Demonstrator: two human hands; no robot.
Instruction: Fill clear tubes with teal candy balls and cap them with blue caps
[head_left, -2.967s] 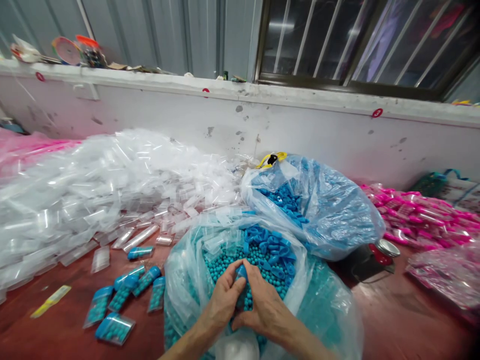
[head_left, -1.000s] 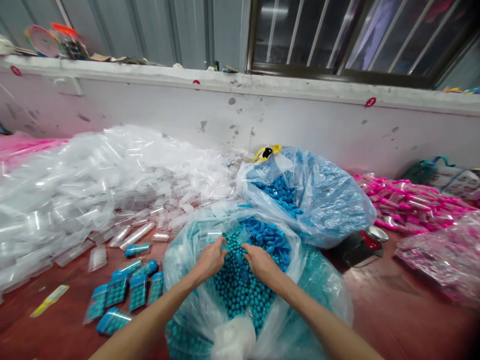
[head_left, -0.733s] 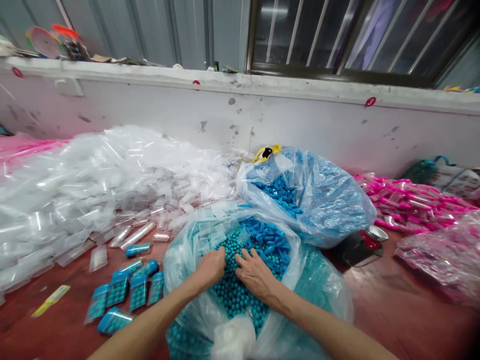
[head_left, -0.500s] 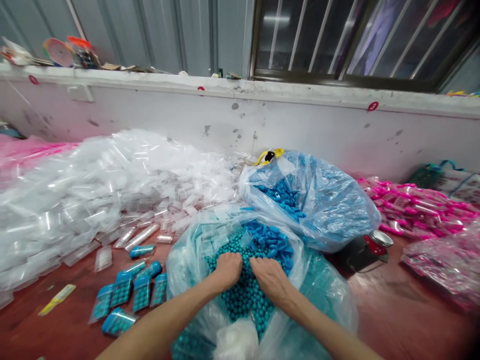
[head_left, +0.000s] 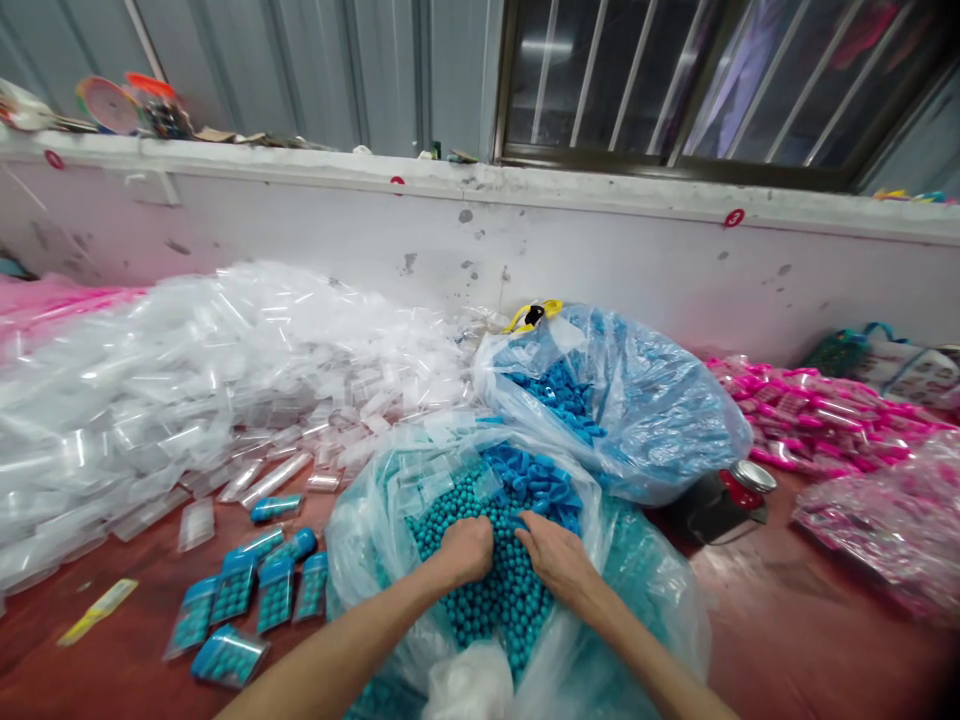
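A clear plastic bag (head_left: 352,540) stands open in front of me, full of teal beads (head_left: 480,605), with blue caps (head_left: 532,480) and several clear cases (head_left: 424,480) lying on top. Over the beads my left hand (head_left: 469,548) is closed in a fist; what it holds, if anything, is hidden. My right hand (head_left: 559,560) is at the lower edge of the blue caps, its fingers stretched out and somewhat apart. To the left of the bag, several bead-filled cases with blue caps (head_left: 236,585) lie on the red tabletop (head_left: 300,670).
Clear empty cases (head_left: 187,390) form a large heap at the left. Behind the bead bag lies a bag of blue caps (head_left: 660,400). A dark jar with a metal lid (head_left: 739,490) and pink packs (head_left: 825,410) are at the right. A yellow cutter (head_left: 97,612) lies front left.
My hands have moved slightly apart: the left hand has shifted a little right and down, and the right hand has moved right, its fingers straighter. The view has shifted slightly.
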